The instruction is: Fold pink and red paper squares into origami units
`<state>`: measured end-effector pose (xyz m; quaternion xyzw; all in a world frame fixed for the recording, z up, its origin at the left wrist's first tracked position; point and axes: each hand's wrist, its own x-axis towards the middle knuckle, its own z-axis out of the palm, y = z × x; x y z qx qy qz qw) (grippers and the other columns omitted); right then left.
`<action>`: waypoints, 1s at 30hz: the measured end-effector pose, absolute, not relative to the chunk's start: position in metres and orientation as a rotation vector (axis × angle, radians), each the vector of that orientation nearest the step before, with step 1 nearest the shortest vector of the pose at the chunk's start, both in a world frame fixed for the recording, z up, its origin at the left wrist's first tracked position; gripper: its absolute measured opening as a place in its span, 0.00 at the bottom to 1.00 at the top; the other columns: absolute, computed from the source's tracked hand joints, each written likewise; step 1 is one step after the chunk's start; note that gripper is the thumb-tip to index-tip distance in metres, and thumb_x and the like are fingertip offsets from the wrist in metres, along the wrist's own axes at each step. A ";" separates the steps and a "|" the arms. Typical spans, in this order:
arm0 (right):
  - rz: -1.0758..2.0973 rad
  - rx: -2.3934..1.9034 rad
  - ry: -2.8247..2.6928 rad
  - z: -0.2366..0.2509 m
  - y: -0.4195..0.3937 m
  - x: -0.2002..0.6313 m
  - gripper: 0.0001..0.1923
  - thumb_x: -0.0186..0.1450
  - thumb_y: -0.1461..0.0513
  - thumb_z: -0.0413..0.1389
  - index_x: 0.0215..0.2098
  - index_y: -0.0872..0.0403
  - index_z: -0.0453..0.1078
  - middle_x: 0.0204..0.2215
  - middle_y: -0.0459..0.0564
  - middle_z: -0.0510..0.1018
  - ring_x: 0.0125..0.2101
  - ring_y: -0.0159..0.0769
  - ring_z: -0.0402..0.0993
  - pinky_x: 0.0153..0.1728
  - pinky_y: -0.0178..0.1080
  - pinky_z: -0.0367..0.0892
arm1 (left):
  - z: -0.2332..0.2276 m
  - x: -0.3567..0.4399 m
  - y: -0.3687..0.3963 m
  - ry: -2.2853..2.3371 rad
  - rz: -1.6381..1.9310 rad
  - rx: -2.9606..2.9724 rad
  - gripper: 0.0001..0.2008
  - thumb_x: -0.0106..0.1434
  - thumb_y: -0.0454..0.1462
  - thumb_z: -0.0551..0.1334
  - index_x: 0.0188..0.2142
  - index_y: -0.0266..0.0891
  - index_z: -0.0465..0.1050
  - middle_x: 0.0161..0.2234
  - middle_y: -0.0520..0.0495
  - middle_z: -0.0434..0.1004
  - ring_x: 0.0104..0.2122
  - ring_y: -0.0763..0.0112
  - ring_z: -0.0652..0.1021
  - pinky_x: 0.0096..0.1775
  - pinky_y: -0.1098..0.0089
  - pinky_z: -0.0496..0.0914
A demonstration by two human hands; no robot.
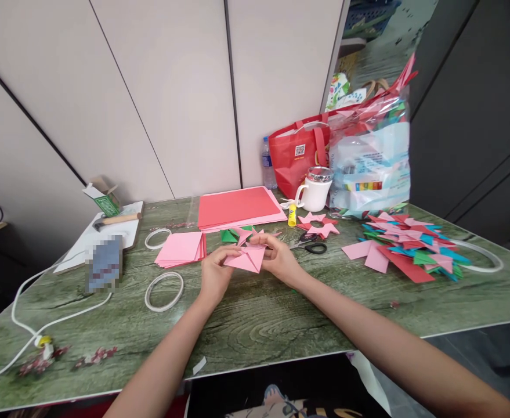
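Note:
Between my two hands is a pink sheet of folded paper, held up a little above the table. My left hand pinches its left edge, and my right hand grips the upper right side with thumb and fingers. Just behind it lie green and pink folded pieces, partly hidden by my right hand. A stack of pink square papers rests to the left. Dark-handled scissors lie to the right, close to a pink and red folded paper ring.
Tape rolls lie left. Large red and pink sheets, a yellow glue stick, a white mug and a red bag stand behind. A pile of coloured folded pieces is right; a white cable crosses the left.

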<state>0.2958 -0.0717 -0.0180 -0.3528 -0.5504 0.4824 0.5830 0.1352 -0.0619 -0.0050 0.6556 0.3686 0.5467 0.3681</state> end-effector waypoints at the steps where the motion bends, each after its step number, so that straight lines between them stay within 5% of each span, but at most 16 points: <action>1: 1.098 -0.790 -1.311 -0.019 -0.071 0.296 0.19 0.44 0.64 0.64 0.35 0.53 0.68 0.38 0.49 0.71 0.36 0.34 0.72 0.38 0.38 0.69 | -0.006 0.135 -0.062 0.942 1.412 1.720 0.05 0.46 0.30 0.63 0.25 0.38 0.75 0.34 0.43 0.78 0.39 0.63 0.76 0.43 0.63 0.68; 5: 1.000 -0.741 -1.353 -0.022 -0.071 0.295 0.11 0.47 0.62 0.63 0.29 0.53 0.72 0.41 0.51 0.67 0.42 0.37 0.69 0.40 0.39 0.68 | -0.006 0.136 -0.063 0.938 1.382 1.688 0.07 0.45 0.29 0.62 0.26 0.37 0.75 0.38 0.41 0.76 0.41 0.63 0.75 0.43 0.63 0.68; 11: 0.984 -0.702 -1.424 -0.026 -0.071 0.297 0.13 0.49 0.61 0.62 0.34 0.49 0.74 0.43 0.51 0.66 0.47 0.38 0.65 0.43 0.40 0.66 | 0.000 0.136 -0.064 0.919 1.323 1.543 0.08 0.42 0.30 0.64 0.26 0.35 0.74 0.40 0.40 0.76 0.41 0.62 0.75 0.42 0.63 0.68; 22: 0.979 -0.709 -1.488 -0.017 -0.074 0.298 0.06 0.52 0.59 0.60 0.30 0.47 0.76 0.38 0.49 0.73 0.41 0.36 0.68 0.43 0.39 0.63 | -0.001 0.136 -0.062 0.912 1.285 1.365 0.08 0.44 0.30 0.60 0.25 0.37 0.75 0.34 0.45 0.78 0.36 0.64 0.76 0.38 0.66 0.68; 30: 0.982 -0.766 -1.410 -0.018 -0.073 0.298 0.06 0.49 0.58 0.62 0.26 0.49 0.76 0.36 0.49 0.74 0.39 0.37 0.69 0.41 0.39 0.64 | 0.010 0.133 -0.063 0.818 1.206 1.102 0.11 0.51 0.39 0.57 0.27 0.35 0.75 0.30 0.45 0.77 0.30 0.69 0.75 0.28 0.72 0.69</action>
